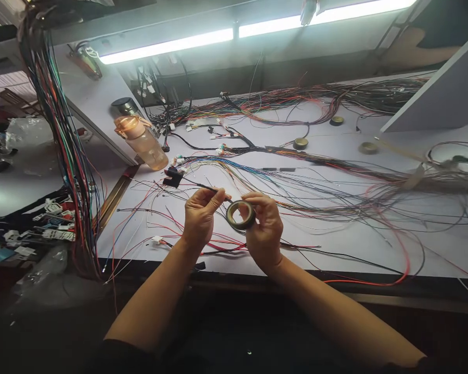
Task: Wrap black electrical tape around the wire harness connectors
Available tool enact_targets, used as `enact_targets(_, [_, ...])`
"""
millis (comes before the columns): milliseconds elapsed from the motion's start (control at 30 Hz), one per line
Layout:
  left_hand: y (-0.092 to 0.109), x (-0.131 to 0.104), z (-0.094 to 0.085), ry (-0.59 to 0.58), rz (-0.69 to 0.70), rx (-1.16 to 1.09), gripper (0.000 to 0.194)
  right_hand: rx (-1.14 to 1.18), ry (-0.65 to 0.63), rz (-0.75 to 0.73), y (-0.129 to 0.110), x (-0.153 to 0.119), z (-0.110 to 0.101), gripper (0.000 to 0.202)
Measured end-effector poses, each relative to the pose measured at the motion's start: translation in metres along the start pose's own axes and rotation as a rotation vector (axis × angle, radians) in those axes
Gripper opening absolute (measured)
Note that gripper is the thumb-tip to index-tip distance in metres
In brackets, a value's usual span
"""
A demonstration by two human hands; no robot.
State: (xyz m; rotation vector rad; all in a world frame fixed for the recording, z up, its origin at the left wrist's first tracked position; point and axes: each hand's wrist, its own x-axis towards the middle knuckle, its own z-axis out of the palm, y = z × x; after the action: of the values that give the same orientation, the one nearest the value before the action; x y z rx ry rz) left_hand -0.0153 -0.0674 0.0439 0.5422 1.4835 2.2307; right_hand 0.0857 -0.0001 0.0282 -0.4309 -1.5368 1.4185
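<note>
My left hand (201,213) is closed on a thin black taped cable (206,187), thumb pressed against the fingers. The cable runs up and left toward a black connector (173,177) over the table. Beside it, my right hand (265,226) grips a roll of dark tape (241,215), its round opening facing the camera. The roll is close to the left fingertips, by the cable's right end. Red and black wires (226,249) lie on the white table beneath both hands.
A clear bottle with a dark lid (140,135) stands at the back left. Long wire bundles (320,158) cross the table. Tape rolls (300,143) lie among them. A thick wire bundle (58,130) hangs at left. A white panel (437,93) rises at right.
</note>
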Motion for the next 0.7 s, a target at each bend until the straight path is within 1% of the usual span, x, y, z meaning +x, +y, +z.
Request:
enact_targets(33, [-0.001, 0.000, 0.000, 0.013, 0.005, -0.024, 0.024, 0.093, 0.023, 0.148, -0.001, 0.000, 0.001, 0.013])
enact_targets(100, [-0.003, 0.000, -0.001, 0.013, -0.002, -0.077, 0.023, 0.242, -0.009, 0.420, -0.002, 0.001, 0.002, 0.021])
enact_targets(133, [-0.004, 0.001, -0.001, 0.001, -0.022, -0.098, 0.022, 0.291, -0.049, 0.523, -0.001, 0.003, 0.002, 0.025])
enact_targets(167, [-0.005, 0.000, -0.002, -0.016, -0.050, -0.111, 0.023, 0.326, -0.088, 0.593, 0.000, 0.005, 0.002, 0.029])
enact_targets(200, [-0.005, 0.000, -0.003, -0.031, -0.081, -0.114, 0.024, 0.348, -0.114, 0.629, 0.002, 0.007, 0.002, 0.031])
enact_targets(333, [-0.006, -0.005, -0.006, -0.060, -0.182, -0.082, 0.041, 0.345, -0.110, 0.606, 0.006, 0.011, 0.000, 0.034])
enact_targets(500, [-0.007, -0.011, -0.005, -0.012, -0.236, -0.087, 0.053, 0.334, -0.120, 0.575, 0.008, 0.006, 0.001, 0.033])
enact_targets(567, [-0.009, -0.012, -0.004, 0.013, -0.246, -0.098, 0.052, 0.334, -0.125, 0.575, 0.009, 0.004, 0.002, 0.033])
enact_targets(633, [-0.011, -0.011, -0.005, 0.033, -0.235, -0.079, 0.046, 0.324, -0.133, 0.594, 0.012, 0.004, 0.002, 0.033])
enact_targets(700, [-0.014, -0.010, -0.007, 0.054, -0.203, -0.042, 0.042, 0.284, -0.180, 0.628, 0.017, 0.009, -0.003, 0.033])
